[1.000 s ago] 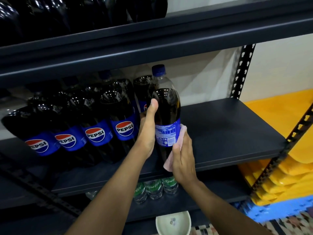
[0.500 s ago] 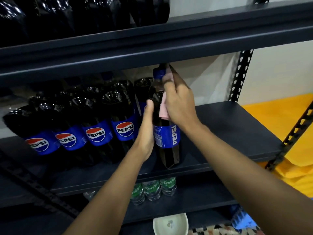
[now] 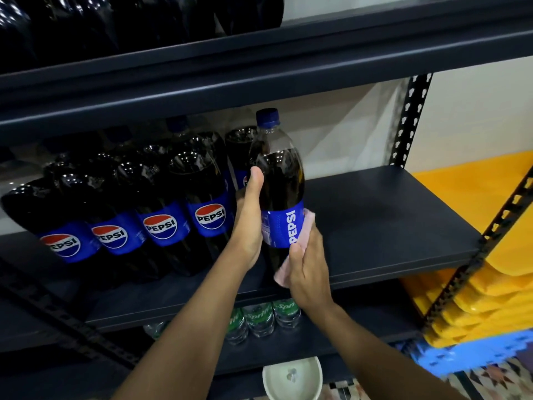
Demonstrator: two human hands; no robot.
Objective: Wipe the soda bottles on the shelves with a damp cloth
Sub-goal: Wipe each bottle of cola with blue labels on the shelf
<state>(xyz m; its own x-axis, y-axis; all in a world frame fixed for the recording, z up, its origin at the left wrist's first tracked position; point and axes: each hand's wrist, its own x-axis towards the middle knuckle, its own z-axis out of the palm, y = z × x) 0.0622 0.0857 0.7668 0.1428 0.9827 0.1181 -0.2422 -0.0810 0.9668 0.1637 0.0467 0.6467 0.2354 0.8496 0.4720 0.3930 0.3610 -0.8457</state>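
The blue-capped dark plastic Pepsi bottle point(image 3: 278, 180) stands on the dark grey metal shelf point(image 3: 389, 223), left hand point(image 3: 248, 226) wrapped round its middle, right hand point(image 3: 310, 272) clamping a pink cloth point(image 3: 281, 274) against its label.

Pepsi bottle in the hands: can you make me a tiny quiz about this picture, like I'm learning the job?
1. True or false: the right hand presses a pink cloth against the Pepsi bottle while the left hand holds it.
2. What colour is that bottle's cap? A red, B blue, C green.
3. Fill in: the green-labelled bottles on the lower shelf say ____.
Key: 1 true. 2 B. 3 Sprite.
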